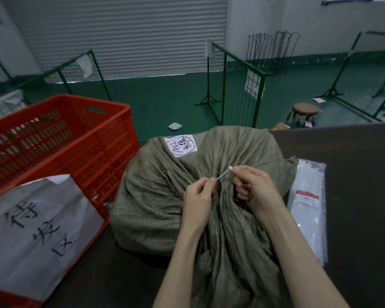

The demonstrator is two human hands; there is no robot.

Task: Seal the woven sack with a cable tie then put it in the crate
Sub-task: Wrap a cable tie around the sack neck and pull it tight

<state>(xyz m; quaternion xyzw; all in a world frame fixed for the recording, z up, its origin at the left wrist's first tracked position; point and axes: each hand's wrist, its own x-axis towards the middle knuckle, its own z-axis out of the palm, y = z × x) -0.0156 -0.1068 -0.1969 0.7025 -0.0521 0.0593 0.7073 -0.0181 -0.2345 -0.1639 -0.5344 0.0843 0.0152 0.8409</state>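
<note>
An olive-green woven sack [156, 196] with a white handwritten label lies on the dark table [353, 152], its neck gathered toward me. Both hands sit over the bunched neck. A thin white cable tie [224, 173] stretches between them. My left hand [198, 196] pinches the tie's lower end. My right hand [251, 185] pinches the tie near its square head. Where the tie passes around the neck is hidden by my fingers and the folds. The red slatted plastic crate [102, 156] stands to the left of the sack, touching it.
A white paper sign [36, 232] with handwritten characters hangs on the crate's near side. A clear bag of cable ties [309, 207] lies on the table right of the sack. Beyond the table are green wire fence panels [236, 90], a brown stool [305, 111] and a roller door.
</note>
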